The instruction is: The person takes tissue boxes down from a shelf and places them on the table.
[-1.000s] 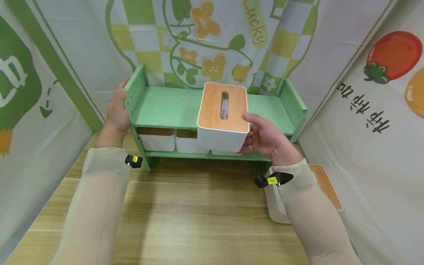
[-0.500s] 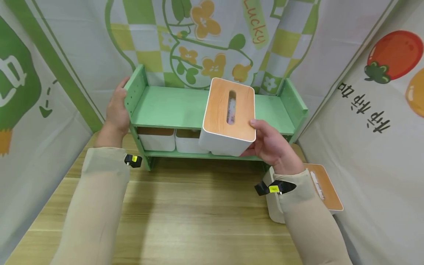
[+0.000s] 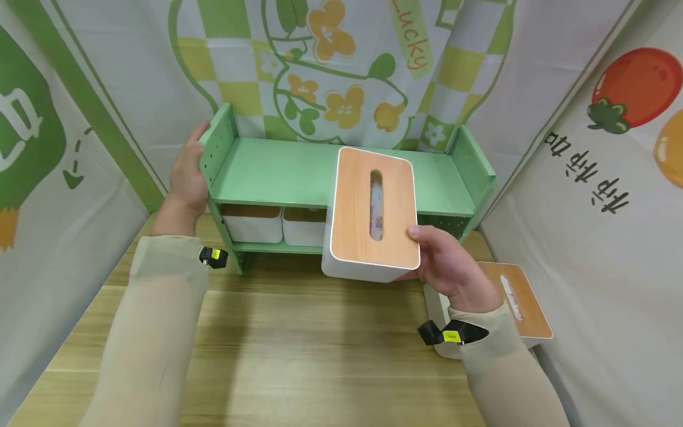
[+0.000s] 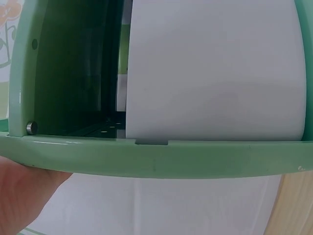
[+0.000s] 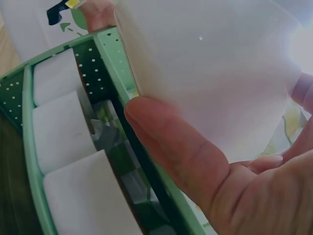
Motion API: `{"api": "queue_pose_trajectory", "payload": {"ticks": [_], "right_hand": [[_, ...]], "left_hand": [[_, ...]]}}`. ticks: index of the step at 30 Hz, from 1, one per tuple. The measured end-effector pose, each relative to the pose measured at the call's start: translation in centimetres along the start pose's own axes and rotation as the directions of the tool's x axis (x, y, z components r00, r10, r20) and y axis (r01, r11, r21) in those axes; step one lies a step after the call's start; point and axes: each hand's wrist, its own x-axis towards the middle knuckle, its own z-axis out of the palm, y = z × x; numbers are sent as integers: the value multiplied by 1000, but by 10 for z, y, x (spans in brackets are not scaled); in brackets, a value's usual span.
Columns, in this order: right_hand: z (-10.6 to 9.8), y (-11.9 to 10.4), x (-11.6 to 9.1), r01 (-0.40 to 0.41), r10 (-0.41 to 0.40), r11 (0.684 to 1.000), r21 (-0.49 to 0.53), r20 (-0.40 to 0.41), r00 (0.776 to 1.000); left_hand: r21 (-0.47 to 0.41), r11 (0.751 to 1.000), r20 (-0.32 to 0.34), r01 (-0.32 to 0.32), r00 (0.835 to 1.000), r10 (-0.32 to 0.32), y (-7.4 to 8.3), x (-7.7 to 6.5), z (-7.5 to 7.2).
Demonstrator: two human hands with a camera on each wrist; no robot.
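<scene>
In the head view my right hand (image 3: 453, 264) grips a white tissue box (image 3: 349, 207) with a wood-look lid. The thumb lies on the lid's right edge, and the other fingers are under and behind the side. A patterned packet (image 3: 376, 210) shows through the lid's long slot. The box is held in front of the green shelf (image 3: 272, 169), lid tilted toward me. My left hand (image 3: 188, 175) rests along the outside of the shelf's left side panel (image 3: 216, 145). In the left wrist view part of that hand shows outside the panel, with a white box (image 4: 215, 73) inside.
White boxes (image 3: 253, 228) line the lower shelf; the right wrist view shows a third box (image 5: 88, 196) in that row. Another wood-lidded tissue box (image 3: 525, 302) stands on the wooden surface (image 3: 299, 356) at the right. Printed fabric (image 3: 341, 77) hangs behind the shelf.
My right hand has brought the tissue box down, toward me and slightly right, its lid tipping further toward me. The left hand has stayed at the shelf's side.
</scene>
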Motion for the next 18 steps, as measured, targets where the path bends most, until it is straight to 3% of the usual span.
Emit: {"api": "queue_pose_trajectory", "payload": {"ticks": [5, 11, 18], "right_hand": [[-1, 11, -12, 5, -4, 1000, -29, 18, 1000], [-3, 27, -22, 28, -28, 1000, 11, 66, 997], [-7, 40, -27, -53, 53, 998, 38, -6, 999]], "left_hand": [[-22, 1000, -1, 4, 1000, -4, 0, 0, 0], [-17, 1000, -18, 17, 1000, -18, -1, -1, -1], [-14, 1000, -5, -4, 1000, 4, -1, -1, -1]]}}
